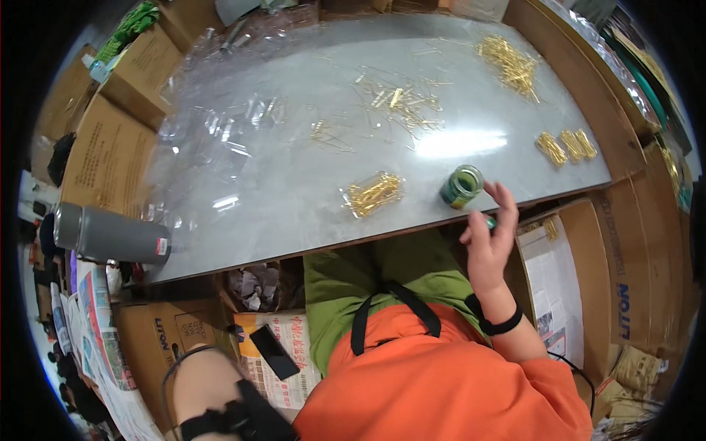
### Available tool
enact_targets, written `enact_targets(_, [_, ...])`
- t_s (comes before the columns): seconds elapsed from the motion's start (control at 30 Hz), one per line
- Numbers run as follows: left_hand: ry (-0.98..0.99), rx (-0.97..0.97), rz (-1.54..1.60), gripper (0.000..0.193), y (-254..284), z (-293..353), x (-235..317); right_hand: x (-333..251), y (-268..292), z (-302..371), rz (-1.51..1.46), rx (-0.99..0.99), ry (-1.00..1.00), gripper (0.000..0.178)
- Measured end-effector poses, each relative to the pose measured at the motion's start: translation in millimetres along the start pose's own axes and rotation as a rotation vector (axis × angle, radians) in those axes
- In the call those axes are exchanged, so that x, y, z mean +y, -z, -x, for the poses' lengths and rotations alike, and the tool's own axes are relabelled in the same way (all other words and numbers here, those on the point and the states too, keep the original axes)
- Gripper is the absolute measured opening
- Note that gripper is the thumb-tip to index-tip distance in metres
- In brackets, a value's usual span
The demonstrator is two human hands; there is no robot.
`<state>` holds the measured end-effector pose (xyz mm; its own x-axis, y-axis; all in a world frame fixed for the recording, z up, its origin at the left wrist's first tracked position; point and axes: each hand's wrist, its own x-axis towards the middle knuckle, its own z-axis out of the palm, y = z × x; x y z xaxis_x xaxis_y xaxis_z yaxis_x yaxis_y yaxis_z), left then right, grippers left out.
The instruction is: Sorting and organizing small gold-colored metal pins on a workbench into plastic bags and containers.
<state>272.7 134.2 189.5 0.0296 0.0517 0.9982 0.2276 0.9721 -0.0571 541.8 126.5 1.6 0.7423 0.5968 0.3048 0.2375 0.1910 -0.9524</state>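
Note:
Just beyond the table's near edge, my right hand [491, 246] is raised with its thumb and fingers curved toward each other. Between them shows a small green thing [490, 223], partly hidden by the fingers; its kind is unclear. Close to the fingertips, a lidless glass jar [462, 187] with green contents stands on the tabletop. To the jar's left lies a clear plastic bag of gold pins [374, 194], which look like hairpins. Only my left arm [202, 378] with a black strap shows at the lower left; its hand is out of sight.
Loose gold pins [404, 103] and a larger pile [509, 65] lie farther back on the grey table [294, 213]. Small gold bundles [577, 145] rest at right. Clear bags [213, 110] cover the left side. A grey bottle [110, 233] and cardboard walls [110, 158] edge the table.

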Motion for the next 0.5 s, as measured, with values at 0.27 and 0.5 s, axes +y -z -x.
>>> enact_targets(0.27, [-0.012,-0.037,-0.073,0.041,7.0,8.1,9.0,-28.9,23.7,-15.2,-0.348,-0.007,-0.281,0.039])
enact_targets(0.5, [-0.009,-0.066,-0.148,0.039,17.2,16.6,13.2,-28.1,26.0,-58.9,0.236,-0.187,0.304,0.036])
